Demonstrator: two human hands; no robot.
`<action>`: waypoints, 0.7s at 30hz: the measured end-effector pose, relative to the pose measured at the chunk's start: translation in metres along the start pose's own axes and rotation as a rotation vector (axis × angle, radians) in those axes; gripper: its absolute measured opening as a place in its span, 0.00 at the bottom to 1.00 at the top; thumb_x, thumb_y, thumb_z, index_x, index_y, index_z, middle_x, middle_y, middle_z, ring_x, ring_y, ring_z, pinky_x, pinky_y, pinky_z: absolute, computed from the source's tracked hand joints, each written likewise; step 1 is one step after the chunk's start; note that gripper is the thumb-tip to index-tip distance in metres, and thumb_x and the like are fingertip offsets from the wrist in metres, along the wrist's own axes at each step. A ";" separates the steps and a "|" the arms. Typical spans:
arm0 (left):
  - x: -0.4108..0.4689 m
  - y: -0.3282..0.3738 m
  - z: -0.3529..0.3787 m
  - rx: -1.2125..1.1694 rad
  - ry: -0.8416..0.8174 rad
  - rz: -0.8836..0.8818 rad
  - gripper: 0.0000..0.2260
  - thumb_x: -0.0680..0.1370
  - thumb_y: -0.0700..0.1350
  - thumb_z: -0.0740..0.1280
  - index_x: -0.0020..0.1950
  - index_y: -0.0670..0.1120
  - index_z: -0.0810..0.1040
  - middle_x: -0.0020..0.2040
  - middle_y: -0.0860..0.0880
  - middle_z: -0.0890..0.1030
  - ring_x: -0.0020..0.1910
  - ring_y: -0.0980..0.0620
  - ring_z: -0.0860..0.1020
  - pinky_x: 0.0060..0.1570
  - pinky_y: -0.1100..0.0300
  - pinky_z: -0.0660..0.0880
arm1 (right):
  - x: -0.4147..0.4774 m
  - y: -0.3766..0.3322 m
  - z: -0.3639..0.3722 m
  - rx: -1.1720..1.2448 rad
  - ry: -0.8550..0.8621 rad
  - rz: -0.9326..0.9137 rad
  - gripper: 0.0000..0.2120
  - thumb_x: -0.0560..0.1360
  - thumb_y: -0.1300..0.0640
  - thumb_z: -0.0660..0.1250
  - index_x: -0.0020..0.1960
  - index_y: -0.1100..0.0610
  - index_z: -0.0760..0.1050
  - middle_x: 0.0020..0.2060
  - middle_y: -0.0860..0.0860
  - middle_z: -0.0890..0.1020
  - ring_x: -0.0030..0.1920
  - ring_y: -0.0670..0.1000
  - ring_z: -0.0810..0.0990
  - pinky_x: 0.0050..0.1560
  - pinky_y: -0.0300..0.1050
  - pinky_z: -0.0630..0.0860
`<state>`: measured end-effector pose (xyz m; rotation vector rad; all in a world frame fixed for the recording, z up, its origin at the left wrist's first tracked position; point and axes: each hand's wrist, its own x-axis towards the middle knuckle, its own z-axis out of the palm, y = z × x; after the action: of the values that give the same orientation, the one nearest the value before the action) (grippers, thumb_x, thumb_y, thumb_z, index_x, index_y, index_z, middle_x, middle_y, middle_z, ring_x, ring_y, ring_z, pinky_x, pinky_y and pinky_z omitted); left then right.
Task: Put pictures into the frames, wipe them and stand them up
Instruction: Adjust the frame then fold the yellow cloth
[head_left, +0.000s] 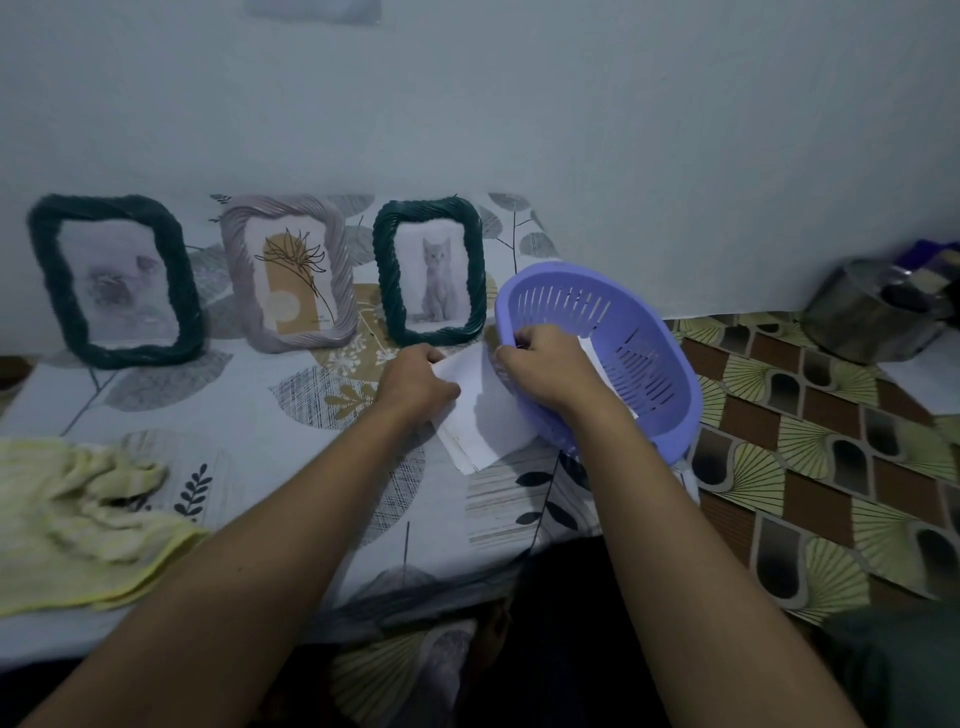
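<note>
Well, far left of my hands a yellow cloth lies crumpled. Beyond them three frames stand against the wall, each with a picture; the leftmost is too blurred to read. My left hand pinches white paper on the table. My right hand, just beside it, curls over the tilted basket's rim, perhaps also touching the paper.

Plain pale wall above a fan-patterned brown surface.
</note>
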<state>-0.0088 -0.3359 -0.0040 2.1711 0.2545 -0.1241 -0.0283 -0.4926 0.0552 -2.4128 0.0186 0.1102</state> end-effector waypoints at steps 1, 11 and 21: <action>-0.002 -0.003 -0.006 0.004 0.005 0.013 0.13 0.73 0.38 0.72 0.56 0.47 0.78 0.51 0.48 0.79 0.45 0.48 0.77 0.33 0.62 0.69 | 0.000 0.000 0.002 -0.011 -0.009 -0.002 0.11 0.79 0.54 0.63 0.47 0.60 0.78 0.37 0.53 0.78 0.40 0.56 0.75 0.34 0.44 0.66; -0.029 -0.036 -0.047 -0.349 0.113 -0.065 0.13 0.76 0.36 0.68 0.59 0.46 0.78 0.46 0.48 0.81 0.38 0.54 0.78 0.25 0.65 0.73 | 0.003 0.003 0.014 -0.014 -0.034 0.053 0.20 0.79 0.50 0.64 0.68 0.58 0.73 0.62 0.56 0.80 0.58 0.59 0.78 0.53 0.49 0.73; -0.048 -0.040 -0.079 -0.552 0.197 -0.040 0.12 0.73 0.33 0.67 0.55 0.43 0.77 0.50 0.43 0.82 0.48 0.43 0.82 0.47 0.47 0.82 | -0.050 -0.034 0.059 -0.169 -0.061 -0.409 0.33 0.67 0.49 0.64 0.72 0.52 0.70 0.66 0.54 0.75 0.67 0.56 0.68 0.67 0.53 0.67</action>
<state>-0.0655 -0.2551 0.0184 1.6281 0.3943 0.1276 -0.0807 -0.4294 0.0382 -2.5258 -0.5279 -0.0038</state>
